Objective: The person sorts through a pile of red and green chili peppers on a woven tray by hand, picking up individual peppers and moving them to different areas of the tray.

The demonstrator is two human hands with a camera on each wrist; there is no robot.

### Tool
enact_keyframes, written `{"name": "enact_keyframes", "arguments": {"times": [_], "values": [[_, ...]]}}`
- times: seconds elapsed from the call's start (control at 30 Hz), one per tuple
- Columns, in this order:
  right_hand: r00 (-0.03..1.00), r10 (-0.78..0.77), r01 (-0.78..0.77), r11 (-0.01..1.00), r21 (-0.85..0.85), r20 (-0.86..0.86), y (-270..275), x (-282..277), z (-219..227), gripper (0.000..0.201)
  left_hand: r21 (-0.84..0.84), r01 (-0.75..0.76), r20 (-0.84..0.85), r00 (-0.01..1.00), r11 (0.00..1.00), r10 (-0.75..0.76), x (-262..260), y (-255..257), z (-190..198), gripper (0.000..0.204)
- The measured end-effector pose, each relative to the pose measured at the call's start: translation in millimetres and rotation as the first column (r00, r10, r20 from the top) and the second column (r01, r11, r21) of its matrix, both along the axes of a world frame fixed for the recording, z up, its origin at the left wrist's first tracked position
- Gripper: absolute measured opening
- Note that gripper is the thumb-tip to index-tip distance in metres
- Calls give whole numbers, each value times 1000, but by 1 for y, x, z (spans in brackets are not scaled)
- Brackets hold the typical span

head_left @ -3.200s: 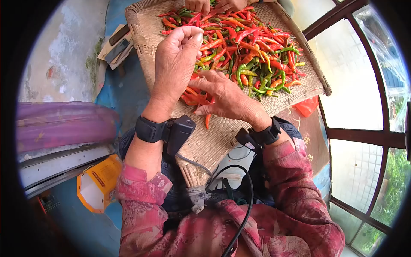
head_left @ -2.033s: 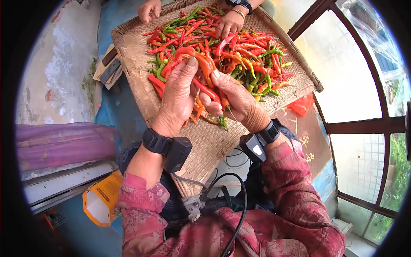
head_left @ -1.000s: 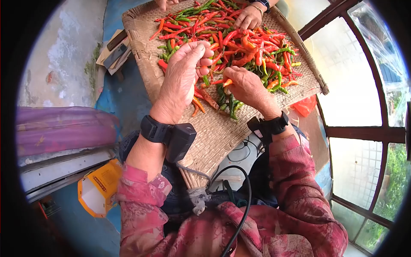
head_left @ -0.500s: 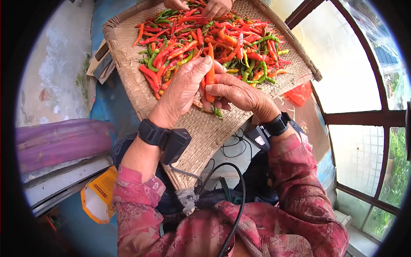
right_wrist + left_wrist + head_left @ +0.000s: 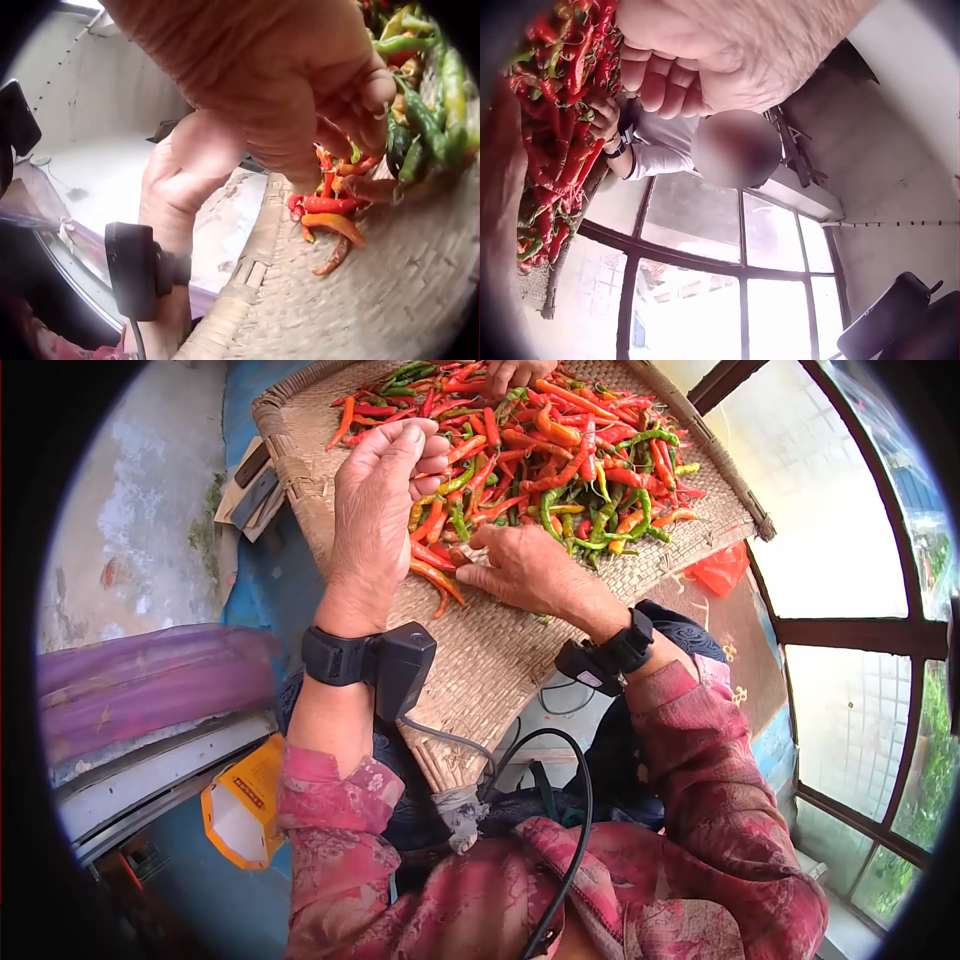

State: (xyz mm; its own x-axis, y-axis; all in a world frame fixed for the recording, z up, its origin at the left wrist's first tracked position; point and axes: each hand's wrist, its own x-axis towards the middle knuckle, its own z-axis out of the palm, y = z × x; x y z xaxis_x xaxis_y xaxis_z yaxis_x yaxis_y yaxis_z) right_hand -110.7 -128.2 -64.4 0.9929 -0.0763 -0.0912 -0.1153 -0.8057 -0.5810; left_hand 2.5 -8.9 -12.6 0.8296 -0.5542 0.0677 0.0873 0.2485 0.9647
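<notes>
Left hand [image 5: 378, 490] raised above the near left part of the woven tray [image 5: 480, 660], fingers curled in toward the palm, nothing seen in its grip. Seen from the left wrist view as bent fingers [image 5: 667, 79] folded over with bare skin only. Right hand [image 5: 520, 565] laid low on the tray at the near edge of the chili pile [image 5: 560, 460], fingers bent down among the peppers; could not tell whether any pepper was pinched. From the right wrist view, fingertips [image 5: 367, 97] tucked against green and red chilies, with a few red and orange ones [image 5: 330, 210] lying loose on the weave just beside the hand. Pile spread across the far half of the tray, red, orange and green mixed. Another person's hand [image 5: 515, 372] resting in the peppers at the far rim. Yellow carton [image 5: 240, 805] down by the left elbow, well apart from the tray.
</notes>
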Motion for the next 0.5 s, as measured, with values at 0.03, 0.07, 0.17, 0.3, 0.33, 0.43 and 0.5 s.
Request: {"name": "enact_keyframes", "arguments": {"times": [0.03,0.07,0.17,0.3,0.33,0.43,0.5], "values": [[994,9,2,995,-102,107,12,0,-9,51,-1,-7,0,1000,1000,7,0,1,2,24],[999,3,5,986,-166,50,18,4,-16,53,-4,-9,12,1000,1000,9,0,3,3,24],[1000,10,-13,990,-139,-23,28,14,-23,53,-9,-26,24,999,1000,26,0,8,6,23],[988,118,-111,991,71,-99,18,18,-12,39,-15,-43,32,999,999,44,3,16,10,25],[990,121,-116,991,62,-75,12,16,-12,28,-12,-45,49,998,999,46,3,18,11,25],[982,116,-94,985,145,-150,-6,20,0,19,8,-53,75,996,999,52,3,22,13,26],[993,86,-70,980,185,-82,-3,22,6,22,-34,-48,92,994,998,51,5,25,12,26]]}}
